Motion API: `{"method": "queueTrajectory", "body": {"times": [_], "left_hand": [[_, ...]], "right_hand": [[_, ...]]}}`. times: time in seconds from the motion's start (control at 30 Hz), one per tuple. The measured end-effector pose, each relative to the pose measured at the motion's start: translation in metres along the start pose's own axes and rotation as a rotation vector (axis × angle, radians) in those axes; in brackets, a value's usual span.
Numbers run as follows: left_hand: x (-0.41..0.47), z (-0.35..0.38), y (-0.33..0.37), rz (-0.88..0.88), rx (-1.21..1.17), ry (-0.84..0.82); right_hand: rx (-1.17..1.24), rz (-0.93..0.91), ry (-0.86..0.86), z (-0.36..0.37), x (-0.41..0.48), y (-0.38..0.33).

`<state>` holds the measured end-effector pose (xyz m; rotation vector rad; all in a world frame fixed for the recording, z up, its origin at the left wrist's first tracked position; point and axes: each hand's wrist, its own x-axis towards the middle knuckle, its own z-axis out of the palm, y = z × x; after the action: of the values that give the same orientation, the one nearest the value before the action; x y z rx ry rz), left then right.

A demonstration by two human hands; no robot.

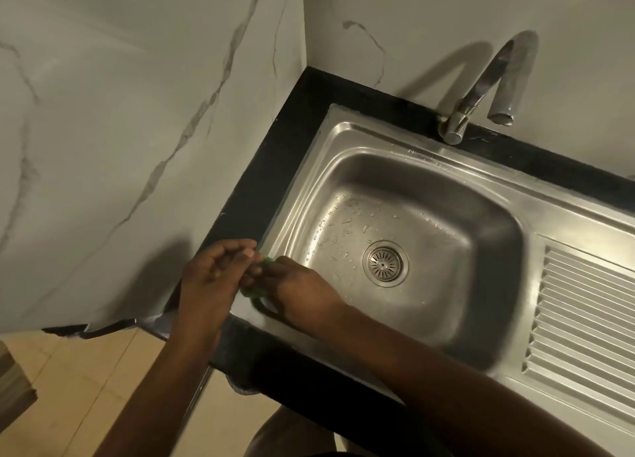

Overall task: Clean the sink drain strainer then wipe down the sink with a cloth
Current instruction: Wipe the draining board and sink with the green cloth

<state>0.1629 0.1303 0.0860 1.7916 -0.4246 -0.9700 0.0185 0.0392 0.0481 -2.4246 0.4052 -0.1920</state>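
Observation:
A stainless steel sink (446, 195) is set in a black counter, its basin wet with drops. The round metal drain strainer (385, 263) sits in the drain at the basin's middle. A green cloth or scrub pad (252, 292) rests on the sink's near-left rim, mostly hidden by my hands. My right hand (302, 290) covers and grips it. My left hand (213, 278) is beside it with fingers curled, its fingertips touching the pad's upper edge.
A chrome faucet (481, 89) curves over the back rim. A ribbed drainboard (584, 319) lies to the right of the basin. Marble walls meet in the corner behind. The black counter edge (261, 168) borders the sink; the floor shows at the lower left.

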Motion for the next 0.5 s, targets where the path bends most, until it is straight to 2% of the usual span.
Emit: {"method": "queueTrajectory", "body": {"times": [0.1,0.17,0.3,0.4,0.5], "left_hand": [[0.010,0.005,0.004,0.018,-0.014,-0.022],[0.015,0.008,0.004,0.025,-0.026,-0.029],[0.022,0.011,-0.003,-0.010,-0.038,-0.055],[0.029,0.015,-0.004,-0.039,-0.048,-0.071],[0.033,0.018,-0.001,-0.036,-0.051,-0.068]], "right_hand": [[-0.118,-0.049,0.014,-0.009,0.008,0.018],[-0.130,0.092,0.069,-0.020,0.019,0.040],[-0.224,0.448,0.369,-0.078,0.063,0.119],[-0.339,0.503,0.340,-0.126,0.095,0.161],[-0.333,0.588,0.345,-0.140,0.112,0.178]]}}
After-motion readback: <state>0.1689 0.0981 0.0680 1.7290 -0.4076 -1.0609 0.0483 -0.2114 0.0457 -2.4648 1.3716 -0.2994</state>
